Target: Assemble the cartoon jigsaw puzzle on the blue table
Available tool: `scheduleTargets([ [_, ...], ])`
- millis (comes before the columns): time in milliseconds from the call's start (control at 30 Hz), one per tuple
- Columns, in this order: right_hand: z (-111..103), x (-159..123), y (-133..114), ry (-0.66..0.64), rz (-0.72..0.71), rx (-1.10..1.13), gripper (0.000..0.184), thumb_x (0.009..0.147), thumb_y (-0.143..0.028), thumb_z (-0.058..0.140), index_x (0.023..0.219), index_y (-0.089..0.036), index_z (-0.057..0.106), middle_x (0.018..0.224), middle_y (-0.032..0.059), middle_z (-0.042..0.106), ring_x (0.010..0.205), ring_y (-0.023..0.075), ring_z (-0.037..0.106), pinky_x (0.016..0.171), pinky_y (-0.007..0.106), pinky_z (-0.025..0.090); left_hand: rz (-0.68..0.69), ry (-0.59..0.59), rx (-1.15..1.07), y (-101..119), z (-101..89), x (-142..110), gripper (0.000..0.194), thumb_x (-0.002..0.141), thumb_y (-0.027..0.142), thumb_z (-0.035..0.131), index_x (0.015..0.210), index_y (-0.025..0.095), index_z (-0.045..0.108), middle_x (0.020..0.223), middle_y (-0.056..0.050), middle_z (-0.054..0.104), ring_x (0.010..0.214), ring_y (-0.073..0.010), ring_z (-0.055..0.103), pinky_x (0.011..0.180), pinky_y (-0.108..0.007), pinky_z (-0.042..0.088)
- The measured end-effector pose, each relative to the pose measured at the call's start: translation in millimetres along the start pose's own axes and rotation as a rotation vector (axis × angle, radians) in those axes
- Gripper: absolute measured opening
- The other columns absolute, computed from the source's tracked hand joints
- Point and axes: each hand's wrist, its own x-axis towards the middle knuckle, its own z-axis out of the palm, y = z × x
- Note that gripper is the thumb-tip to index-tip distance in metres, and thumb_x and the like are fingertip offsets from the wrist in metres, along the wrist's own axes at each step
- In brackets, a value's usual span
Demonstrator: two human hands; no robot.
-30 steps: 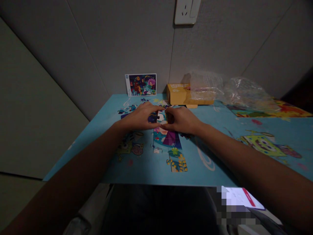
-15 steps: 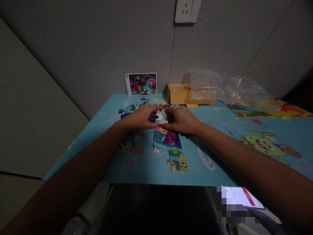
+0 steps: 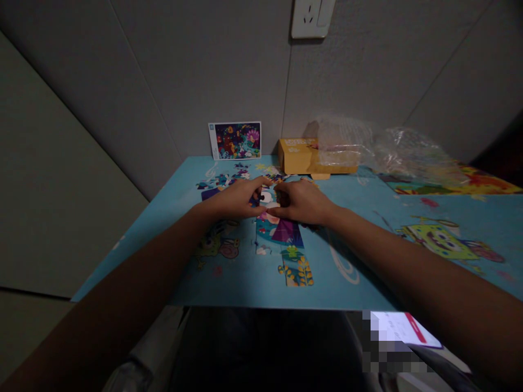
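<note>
Both hands meet over a partly joined jigsaw puzzle [image 3: 281,231] on the blue cartoon tabletop. My left hand [image 3: 235,198] has its thumb and index finger bent around a dark puzzle piece [image 3: 256,196], at the left of a white and pale part. My right hand [image 3: 306,200] is curled in from the other side, thumb tip near the left thumb, fingers closed at the puzzle's upper right; what they grip is mostly hidden. Toward me, the joined strip ends in a section with a green frog and yellow leaves [image 3: 298,270].
Loose puzzle pieces [image 3: 223,179] lie behind my left hand. A picture card [image 3: 237,140] leans on the wall. An orange box [image 3: 296,158] and clear plastic wrapping [image 3: 347,139] stand at the back right. A lit phone [image 3: 398,329] is below the table's front edge.
My left hand has lowered slightly and its fingers have flattened, showing more loose pieces behind it. My right hand has barely moved. The joined puzzle stays in place.
</note>
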Motion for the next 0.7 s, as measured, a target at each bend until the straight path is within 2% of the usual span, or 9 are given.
scheduleTargets([
  [400, 2.0, 1.0, 2.2, -0.029, -0.010, 0.028, 0.028, 0.078, -0.045, 0.064, 0.081, -0.017, 0.060, 0.074, 0.0035, 0.064, 0.063, 0.0147, 0.051, 0.060, 0.027, 0.027, -0.001, -0.022, 0.002, -0.4, 2.6, 1.8, 0.060, 0.076, 0.035, 0.061, 0.132, 0.017, 0.049, 0.096, -0.007, 0.067, 0.085, -0.0204, 0.062, 0.075, -0.031, 0.047],
  [600, 2.6, 1.5, 2.1, -0.035, -0.015, 0.047, 0.028, 0.079, -0.045, 0.064, 0.081, -0.017, 0.059, 0.075, 0.0037, 0.064, 0.063, 0.0147, 0.051, 0.059, 0.027, 0.028, -0.011, -0.020, 0.008, 1.2, 2.2, 2.1, 0.060, 0.075, 0.035, 0.063, 0.131, 0.016, 0.050, 0.094, -0.007, 0.067, 0.085, -0.0216, 0.062, 0.076, -0.033, 0.048],
  [700, 2.8, 1.7, 2.5, -0.025, -0.025, 0.042, 0.029, 0.078, -0.045, 0.065, 0.081, -0.017, 0.059, 0.075, 0.0039, 0.064, 0.064, 0.0153, 0.051, 0.059, 0.027, 0.028, -0.009, -0.002, -0.018, 1.5, 1.7, 2.1, 0.059, 0.075, 0.039, 0.065, 0.128, 0.017, 0.052, 0.105, -0.010, 0.067, 0.093, -0.0237, 0.063, 0.081, -0.035, 0.048],
])
